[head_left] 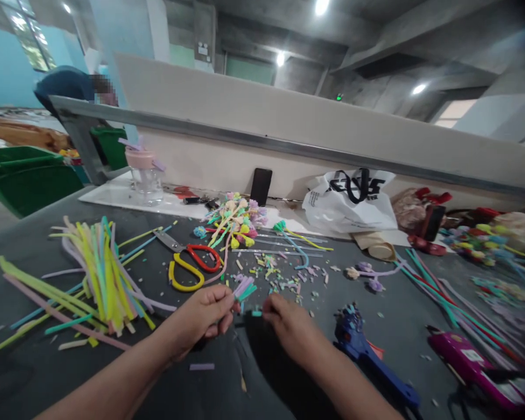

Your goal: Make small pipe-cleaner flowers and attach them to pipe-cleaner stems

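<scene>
My left hand (210, 312) is closed in a pinch around a small bunch of short purple and teal pipe cleaner pieces (245, 288), whose ends fan out past the fingertips. Close beside it, my right hand (291, 324) is closed too, with a short teal pipe cleaner piece (256, 313) at its fingertips. Beyond my left hand lie scissors (188, 259) with one red and one yellow handle, blades parted. A heap of long pastel pipe cleaners (100, 274) lies to the left. Small clippings (266, 268) are scattered ahead of both hands.
Pipe cleaner flowers (236, 219) lie at the back, near a phone (261, 186) and a white bag (352, 201). On the right are a blue glue gun (371, 361) and a magenta tool (468, 359). A clear cup (146, 181) stands back left. Someone (65, 87) bends over beyond.
</scene>
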`<state>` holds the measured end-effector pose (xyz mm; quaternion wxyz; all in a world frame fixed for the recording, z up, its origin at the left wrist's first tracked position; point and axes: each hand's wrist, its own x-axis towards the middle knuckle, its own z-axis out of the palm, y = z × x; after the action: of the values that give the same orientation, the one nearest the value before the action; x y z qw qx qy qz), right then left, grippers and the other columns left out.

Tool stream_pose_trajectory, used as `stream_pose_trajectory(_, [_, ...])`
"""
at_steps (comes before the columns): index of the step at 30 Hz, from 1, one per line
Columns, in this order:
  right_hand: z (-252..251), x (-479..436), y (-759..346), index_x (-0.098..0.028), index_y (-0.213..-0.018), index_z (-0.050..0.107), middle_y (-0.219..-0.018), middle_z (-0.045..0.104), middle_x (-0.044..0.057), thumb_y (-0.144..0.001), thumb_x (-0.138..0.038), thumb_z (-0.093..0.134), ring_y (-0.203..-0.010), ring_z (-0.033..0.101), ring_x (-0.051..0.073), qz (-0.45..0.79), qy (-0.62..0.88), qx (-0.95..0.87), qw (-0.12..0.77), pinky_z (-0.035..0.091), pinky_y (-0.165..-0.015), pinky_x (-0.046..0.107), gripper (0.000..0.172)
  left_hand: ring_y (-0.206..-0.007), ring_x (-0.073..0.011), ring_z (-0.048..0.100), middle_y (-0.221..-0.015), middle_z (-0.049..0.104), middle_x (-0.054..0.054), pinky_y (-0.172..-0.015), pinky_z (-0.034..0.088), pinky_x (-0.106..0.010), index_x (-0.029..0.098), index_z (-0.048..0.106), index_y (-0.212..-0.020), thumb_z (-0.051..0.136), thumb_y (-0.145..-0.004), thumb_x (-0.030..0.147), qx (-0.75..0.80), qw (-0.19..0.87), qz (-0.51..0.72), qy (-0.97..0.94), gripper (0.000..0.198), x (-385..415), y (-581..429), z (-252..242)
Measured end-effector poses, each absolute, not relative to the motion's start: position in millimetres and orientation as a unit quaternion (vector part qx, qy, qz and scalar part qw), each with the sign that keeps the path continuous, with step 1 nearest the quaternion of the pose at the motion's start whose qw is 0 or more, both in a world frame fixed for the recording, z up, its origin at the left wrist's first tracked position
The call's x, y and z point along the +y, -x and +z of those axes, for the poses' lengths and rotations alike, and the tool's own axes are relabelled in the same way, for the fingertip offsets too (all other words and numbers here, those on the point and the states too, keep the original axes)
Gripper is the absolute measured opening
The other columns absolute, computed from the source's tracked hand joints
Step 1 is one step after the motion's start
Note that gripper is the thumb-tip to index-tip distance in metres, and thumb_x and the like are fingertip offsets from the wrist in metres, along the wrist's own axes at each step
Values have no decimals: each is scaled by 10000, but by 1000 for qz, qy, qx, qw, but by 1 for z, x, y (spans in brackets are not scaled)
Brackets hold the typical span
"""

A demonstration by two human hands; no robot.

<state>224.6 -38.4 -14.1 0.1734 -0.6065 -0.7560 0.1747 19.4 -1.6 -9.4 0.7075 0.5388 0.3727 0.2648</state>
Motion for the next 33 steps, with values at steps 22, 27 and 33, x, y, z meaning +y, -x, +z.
stream_pose_trajectory(22, [3,-47,-241,-209,-697,586,-599,596,-22,-788,-239,521,-562,558,123,210,601,-694,336,427,-528,222,116,-335,-28,209,-445,417,78,-358,114,-174,152,517,-760,470,-787,513,392,722,165,-545,365,-5,-25,-12])
stream_pose_trajectory(27, [7,-49,-237,-206,-698,558,-668,630,-10,-800,-188,549,-656,576,136,83,513,-793,318,395,-685,285,104,-364,-49,229,-446,399,76,-372,146,-172,161,518,-733,458,-790,515,400,690,141,-586,364,-7,-26,-12])
stream_pose_trajectory(33, [8,-51,-232,-196,-737,595,-724,629,6,-812,-124,545,-713,571,131,36,465,-837,285,326,-817,343,115,-446,-75,314,-486,400,52,-427,219,-176,174,426,-589,420,-824,429,409,603,128,-673,347,-11,-27,-11])
